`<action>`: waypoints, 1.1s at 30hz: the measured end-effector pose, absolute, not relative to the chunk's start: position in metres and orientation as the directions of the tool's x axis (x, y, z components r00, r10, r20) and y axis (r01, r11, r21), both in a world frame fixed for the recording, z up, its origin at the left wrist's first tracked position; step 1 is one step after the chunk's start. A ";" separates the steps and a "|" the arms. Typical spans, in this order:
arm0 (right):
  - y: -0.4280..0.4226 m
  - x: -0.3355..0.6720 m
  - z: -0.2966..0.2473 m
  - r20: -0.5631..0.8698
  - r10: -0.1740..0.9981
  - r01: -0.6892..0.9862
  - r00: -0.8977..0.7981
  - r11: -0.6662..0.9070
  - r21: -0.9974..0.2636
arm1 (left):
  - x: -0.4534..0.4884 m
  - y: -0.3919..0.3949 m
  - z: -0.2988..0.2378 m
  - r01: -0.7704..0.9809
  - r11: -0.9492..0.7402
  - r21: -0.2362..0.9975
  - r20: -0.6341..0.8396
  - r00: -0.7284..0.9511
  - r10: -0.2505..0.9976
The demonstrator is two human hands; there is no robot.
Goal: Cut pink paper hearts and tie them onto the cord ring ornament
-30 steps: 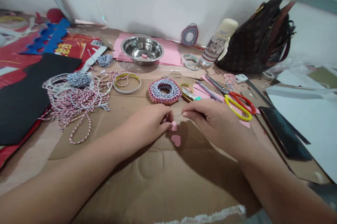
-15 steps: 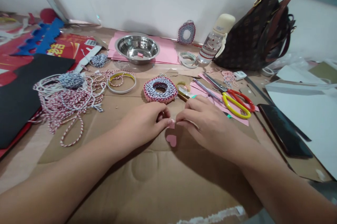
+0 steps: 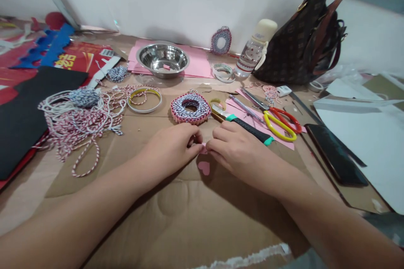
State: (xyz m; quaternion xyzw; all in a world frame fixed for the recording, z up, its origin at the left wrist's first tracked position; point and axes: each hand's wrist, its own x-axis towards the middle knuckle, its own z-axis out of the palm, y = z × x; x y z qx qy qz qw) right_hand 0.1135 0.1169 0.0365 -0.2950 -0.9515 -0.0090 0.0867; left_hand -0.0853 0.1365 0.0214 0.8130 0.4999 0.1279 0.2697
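Note:
My left hand (image 3: 172, 149) and my right hand (image 3: 235, 151) meet fingertip to fingertip over the brown cardboard sheet (image 3: 176, 214). Both pinch a small pink paper piece (image 3: 203, 148) between them. A second pink paper heart (image 3: 204, 168) lies flat on the cardboard just below the fingers. Beyond the hands lies a ring wrapped in red, white and blue twine (image 3: 190, 107). A utility knife with a black and teal handle (image 3: 246, 126) lies just behind my right hand.
A tangle of striped twine (image 3: 78, 119) spreads at the left beside a yellow tape ring (image 3: 144, 99). Behind are a steel bowl (image 3: 162, 58) on pink paper, a bottle (image 3: 254, 50) and a dark bag (image 3: 306, 46). Red and yellow scissors (image 3: 279, 121) and a black phone (image 3: 334, 155) lie right.
My right hand has moved left and closed on the pink piece held by my left hand, uncovering the knife handle behind it. The view shifted slightly.

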 end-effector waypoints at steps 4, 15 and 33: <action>0.116 0.113 0.037 0.159 0.580 0.586 -0.799 0.810 -0.012 | -0.085 0.137 0.022 0.743 -0.352 0.569 -0.060 0.464 0.884; 0.114 0.114 0.038 0.128 0.596 0.599 -0.792 0.801 -0.025 | -0.087 0.136 0.020 0.739 -0.364 0.567 -0.049 0.472 0.880; 0.104 0.102 0.045 0.057 0.581 0.584 -0.812 0.810 0.061 | -0.085 0.136 0.019 0.759 -0.374 0.534 -0.056 0.473 0.879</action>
